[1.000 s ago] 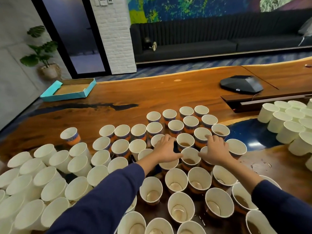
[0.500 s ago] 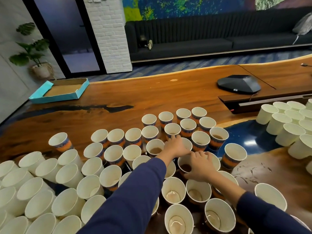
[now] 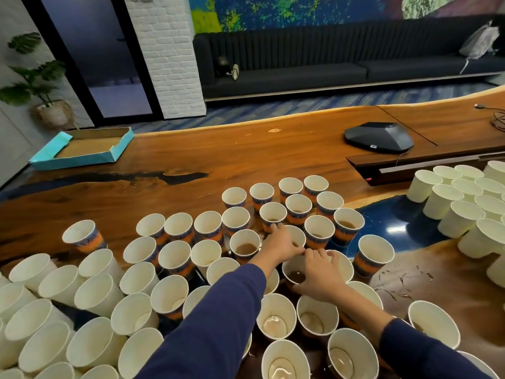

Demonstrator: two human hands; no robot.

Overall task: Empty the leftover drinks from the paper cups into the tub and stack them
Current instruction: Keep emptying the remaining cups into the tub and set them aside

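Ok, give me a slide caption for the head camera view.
Both hands reach among crowded paper cups on a wooden table.

Both hands well forward on outstretched blue-sleeved arms, left [image 3: 281,243] and right [image 3: 318,274], palms down, fingers curled.

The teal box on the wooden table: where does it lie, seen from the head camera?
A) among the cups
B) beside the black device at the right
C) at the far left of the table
C: the teal box lies alone at the table's far left, away from the cups.
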